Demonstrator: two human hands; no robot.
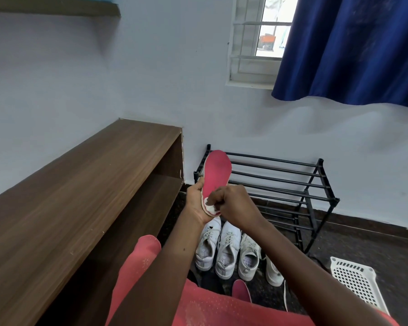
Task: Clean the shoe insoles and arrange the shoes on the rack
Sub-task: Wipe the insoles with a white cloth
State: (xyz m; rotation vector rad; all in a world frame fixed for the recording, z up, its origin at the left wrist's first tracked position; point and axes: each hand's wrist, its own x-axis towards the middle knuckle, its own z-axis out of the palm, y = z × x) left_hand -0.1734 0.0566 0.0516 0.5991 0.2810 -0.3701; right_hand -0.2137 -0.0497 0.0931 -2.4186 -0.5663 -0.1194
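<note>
Pale lilac wall fills the upper field. Window at 1 o'clock admits daylight, and a blue curtain at 2 o'clock hangs over its right part. Brown wooden shelf unit runs from 9 to 7 o'clock along the wall. Wooden ledge at 11 o'clock. Dark floor at 4 o'clock.

No text, brand or number can be read. A faint purple print inside 1 white shoe, 3rd from the left in its row, is too blurred to read.
</note>
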